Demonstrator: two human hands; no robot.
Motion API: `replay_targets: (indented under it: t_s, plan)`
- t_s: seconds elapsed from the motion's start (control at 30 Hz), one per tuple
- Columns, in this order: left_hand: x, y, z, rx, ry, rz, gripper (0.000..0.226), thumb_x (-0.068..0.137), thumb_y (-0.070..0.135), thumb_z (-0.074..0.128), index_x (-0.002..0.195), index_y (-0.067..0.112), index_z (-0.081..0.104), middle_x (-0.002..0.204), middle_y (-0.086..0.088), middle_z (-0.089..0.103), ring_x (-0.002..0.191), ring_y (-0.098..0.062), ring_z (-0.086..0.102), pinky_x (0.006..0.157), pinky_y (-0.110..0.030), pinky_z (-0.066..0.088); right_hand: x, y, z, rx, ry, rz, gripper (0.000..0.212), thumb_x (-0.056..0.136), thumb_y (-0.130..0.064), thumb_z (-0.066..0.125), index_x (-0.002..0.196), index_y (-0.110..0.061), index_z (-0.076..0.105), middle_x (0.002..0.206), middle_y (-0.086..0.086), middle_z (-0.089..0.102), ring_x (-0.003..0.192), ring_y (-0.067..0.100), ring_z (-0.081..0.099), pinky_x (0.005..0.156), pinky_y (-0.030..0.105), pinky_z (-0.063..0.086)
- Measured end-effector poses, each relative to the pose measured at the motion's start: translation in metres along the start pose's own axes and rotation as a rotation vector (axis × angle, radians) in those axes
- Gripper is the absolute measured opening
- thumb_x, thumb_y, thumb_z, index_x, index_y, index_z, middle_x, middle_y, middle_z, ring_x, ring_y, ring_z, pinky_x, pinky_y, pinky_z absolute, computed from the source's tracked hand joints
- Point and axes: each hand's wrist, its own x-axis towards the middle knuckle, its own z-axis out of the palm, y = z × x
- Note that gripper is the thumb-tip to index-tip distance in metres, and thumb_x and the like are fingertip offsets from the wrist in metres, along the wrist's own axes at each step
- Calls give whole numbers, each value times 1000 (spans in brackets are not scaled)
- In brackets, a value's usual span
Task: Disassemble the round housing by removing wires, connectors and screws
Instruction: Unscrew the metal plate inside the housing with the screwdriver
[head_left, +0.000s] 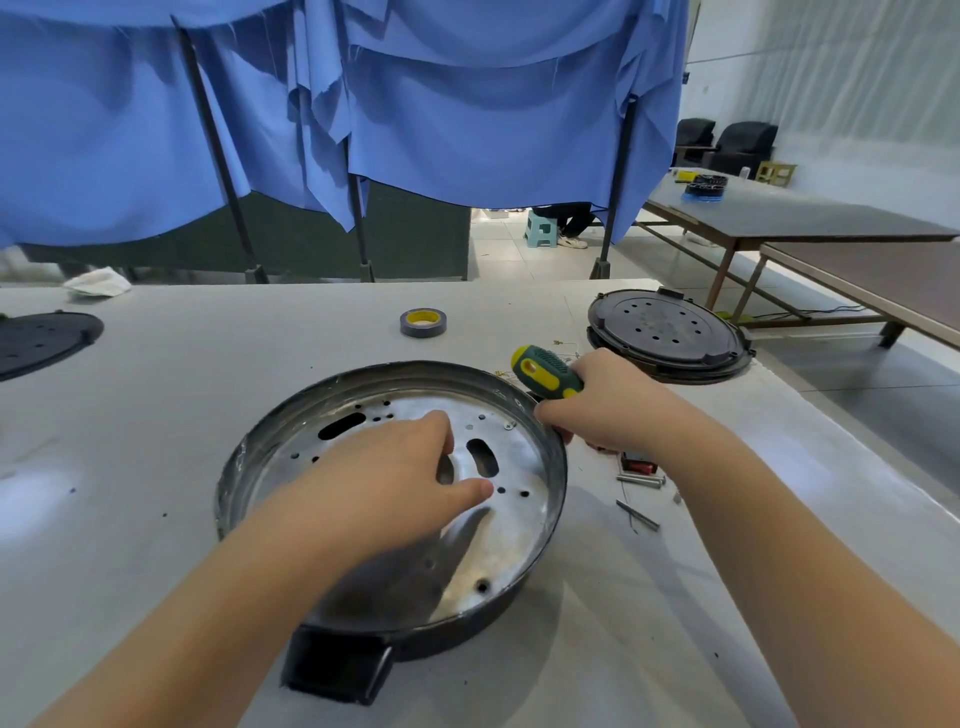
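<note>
The round housing (550, 467), a shallow dark-rimmed pan with a perforated metal floor, lies on the white table (156, 415) in front of me. My left hand (384, 483) reaches into it, fingers curled down at the plate near an oval slot; what the fingertips hold is hidden. My right hand (613, 400) grips a green-and-yellow screwdriver (543, 371) at the housing's far right rim, thumb side against the rim. One screw (509, 426) sits in the plate near that rim. A black box-like part (337, 670) juts from the housing's near edge.
Loose long screws (641, 480) and a small red-black part (638, 462) lie right of the housing. A black round cover (667, 332) sits at the back right, another (47, 340) at the far left. A tape roll (423, 322) stands behind. Blue curtains hang beyond.
</note>
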Motion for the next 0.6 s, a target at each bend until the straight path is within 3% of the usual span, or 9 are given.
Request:
replay_targets:
  t_s: [0.17,0.37,0.47,0.6]
  plan:
    - [2,1,2,-95,-95,-36,35,77,61,63,84,29,52,77,11,62,72,-6,58,63,-27,45,-6,0,-11,-71,-126,15,9,79,-21,60,81,-13,58,55,0,68,41,9,51,45,20,43]
    - [-1,3,-3,-16,-260,-3,38,83,59,58,81,21,61,70,8,65,56,-5,55,52,-22,38,-15,0,-26,-149,-329,44,14,87,-23,61,87,-10,56,58,-4,70,36,5,49,39,15,40]
    - [-1,3,-4,-18,-297,8,33,87,54,57,81,23,60,74,8,63,57,-5,53,51,-22,36,-14,2,-29,-115,-303,31,23,87,-37,66,88,-16,57,60,-8,71,37,2,50,40,15,42]
    - [0,3,-2,-20,-332,30,32,90,53,54,84,21,56,75,8,60,59,-9,52,54,-24,37,-6,4,-19,-74,-150,4,28,85,-44,66,82,-19,55,50,-8,62,36,1,50,42,17,42]
